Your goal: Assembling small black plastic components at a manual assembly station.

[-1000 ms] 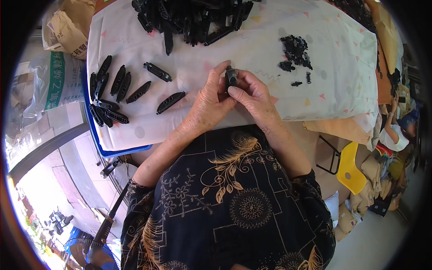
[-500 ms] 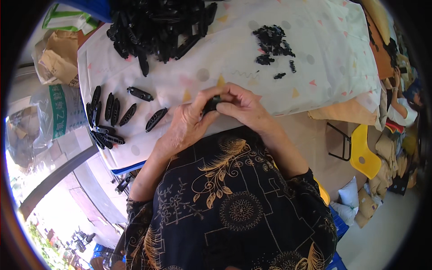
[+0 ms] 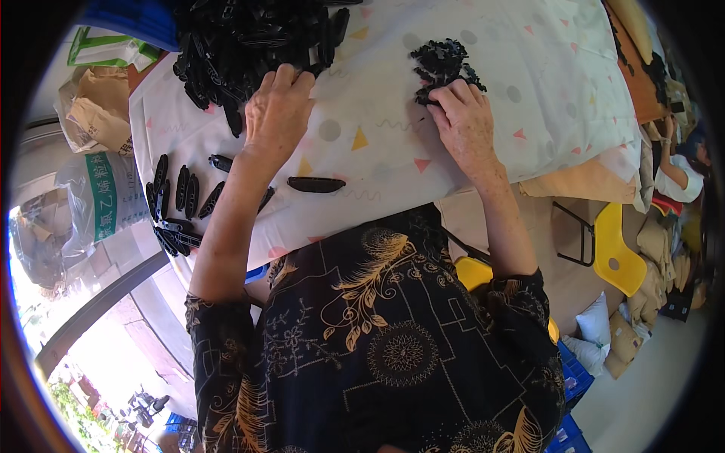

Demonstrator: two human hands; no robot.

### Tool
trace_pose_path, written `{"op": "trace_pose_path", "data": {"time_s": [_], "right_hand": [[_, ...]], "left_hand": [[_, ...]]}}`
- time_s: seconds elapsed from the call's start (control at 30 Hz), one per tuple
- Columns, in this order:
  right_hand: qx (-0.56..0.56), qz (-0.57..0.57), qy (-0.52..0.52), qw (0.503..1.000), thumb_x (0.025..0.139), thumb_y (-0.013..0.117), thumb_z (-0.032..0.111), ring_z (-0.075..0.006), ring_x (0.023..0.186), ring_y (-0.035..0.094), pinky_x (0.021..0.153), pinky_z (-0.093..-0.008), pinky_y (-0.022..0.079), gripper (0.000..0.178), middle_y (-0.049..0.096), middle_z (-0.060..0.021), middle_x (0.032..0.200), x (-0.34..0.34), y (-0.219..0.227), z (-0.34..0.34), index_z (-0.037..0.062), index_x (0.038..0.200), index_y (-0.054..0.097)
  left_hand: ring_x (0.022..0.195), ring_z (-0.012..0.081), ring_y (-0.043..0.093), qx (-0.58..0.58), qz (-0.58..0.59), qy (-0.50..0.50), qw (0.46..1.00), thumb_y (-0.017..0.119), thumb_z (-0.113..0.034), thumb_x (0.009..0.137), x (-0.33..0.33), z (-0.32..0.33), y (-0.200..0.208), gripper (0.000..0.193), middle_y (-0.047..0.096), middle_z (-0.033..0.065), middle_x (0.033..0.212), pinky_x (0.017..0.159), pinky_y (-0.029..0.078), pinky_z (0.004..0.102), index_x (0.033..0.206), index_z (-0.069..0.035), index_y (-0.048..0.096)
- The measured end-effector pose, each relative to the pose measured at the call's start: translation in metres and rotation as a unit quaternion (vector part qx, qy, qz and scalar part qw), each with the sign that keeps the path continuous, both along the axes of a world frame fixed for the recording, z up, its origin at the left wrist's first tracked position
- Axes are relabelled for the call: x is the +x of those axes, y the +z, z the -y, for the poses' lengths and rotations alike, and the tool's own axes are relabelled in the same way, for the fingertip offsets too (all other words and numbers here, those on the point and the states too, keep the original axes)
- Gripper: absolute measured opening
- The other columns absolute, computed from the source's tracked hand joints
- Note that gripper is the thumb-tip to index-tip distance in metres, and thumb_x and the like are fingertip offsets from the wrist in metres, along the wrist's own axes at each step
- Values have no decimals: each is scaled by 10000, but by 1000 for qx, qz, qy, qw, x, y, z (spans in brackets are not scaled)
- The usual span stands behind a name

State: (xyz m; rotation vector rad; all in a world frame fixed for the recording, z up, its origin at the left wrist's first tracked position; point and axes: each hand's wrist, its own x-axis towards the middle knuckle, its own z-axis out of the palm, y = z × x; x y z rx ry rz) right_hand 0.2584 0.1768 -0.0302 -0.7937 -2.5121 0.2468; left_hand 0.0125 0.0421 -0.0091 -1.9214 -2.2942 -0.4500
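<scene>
My left hand point(image 3: 278, 113) reaches to the near edge of a big heap of long black plastic parts point(image 3: 226, 45). Its fingers are curled, the tips hidden among the parts. My right hand point(image 3: 464, 124) is at a smaller pile of little black pieces point(image 3: 439, 59), with thumb and fingers pinched together at the pile's near side; what they hold is too small to make out. Between my forearms, one long black part point(image 3: 316, 184) lies by itself on the patterned white tablecloth point(image 3: 370, 155).
Several similar black parts point(image 3: 185, 189) lie spread at the table's left, partly behind my left forearm. A blue bin point(image 3: 143, 23) stands at the far left corner. To the right are a yellow chair point(image 3: 619, 253) and, farther off, another person point(image 3: 680, 170).
My hands, together over the near edge before, have moved apart: left to the big heap, right to the small pile. The black part they held now lies on the tablecloth.
</scene>
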Motion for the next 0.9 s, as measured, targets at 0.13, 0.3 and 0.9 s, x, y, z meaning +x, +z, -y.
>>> {"op": "trace_pose_path", "data": {"time_s": [0.13, 0.3, 0.9], "right_hand": [[17, 15, 23, 999, 714, 708, 55, -242, 839, 524, 750, -375, 428, 214, 524, -33, 839, -4, 1, 1, 104, 900, 615], [-23, -32, 27, 999, 779, 673, 47, -208, 764, 560, 693, -323, 451, 158, 561, -41, 805, -7, -2, 0, 95, 917, 611], [-581, -199, -2, 789, 861, 613, 40, -107, 719, 577, 672, -254, 474, 30, 602, -34, 826, -38, 45, 55, 37, 855, 583]], "left_hand": [[868, 266, 583, -35, -29, 5, 999, 627, -47, 742, -7, -10, -5, 152, 551, 73, 932, 678, 528, 383, 881, -71, 570], [829, 277, 594, 8, -37, 7, 999, 568, -9, 759, -14, -16, -11, 134, 564, 93, 849, 660, 526, 392, 876, -69, 542], [875, 156, 635, 47, 861, -25, 507, 504, -139, 960, 53, 36, -13, 142, 634, 107, 1082, 668, 486, 218, 1100, -119, 486]]}}
